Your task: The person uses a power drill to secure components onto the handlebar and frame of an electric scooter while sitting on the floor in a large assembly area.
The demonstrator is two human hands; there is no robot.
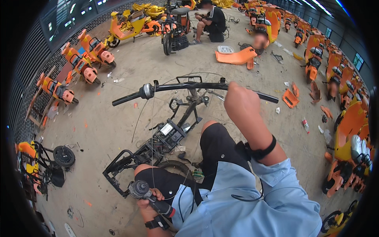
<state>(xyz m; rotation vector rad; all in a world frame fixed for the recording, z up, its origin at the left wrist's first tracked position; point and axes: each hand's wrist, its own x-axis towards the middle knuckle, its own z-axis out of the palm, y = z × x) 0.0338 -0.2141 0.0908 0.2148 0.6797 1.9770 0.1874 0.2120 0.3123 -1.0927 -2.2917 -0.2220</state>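
My left hand is closed round the grip of a cordless power drill, held low by my left thigh. In front of me a stripped electric scooter frame has its black handlebar running crosswise. My right hand is a fist over the right part of the bar; what it grips, if anything, is hidden. A thin silvery rod or lever shows just left of that fist. A round grey-and-black switch piece sits on the bar's left part. Loose cables hang from the bar across the frame.
Orange-and-yellow scooters stand at the left and in long rows at the right. Orange body panels and small scraps lie on the concrete floor. Another person squats beside a stripped scooter. A part-dismantled scooter lies at far left.
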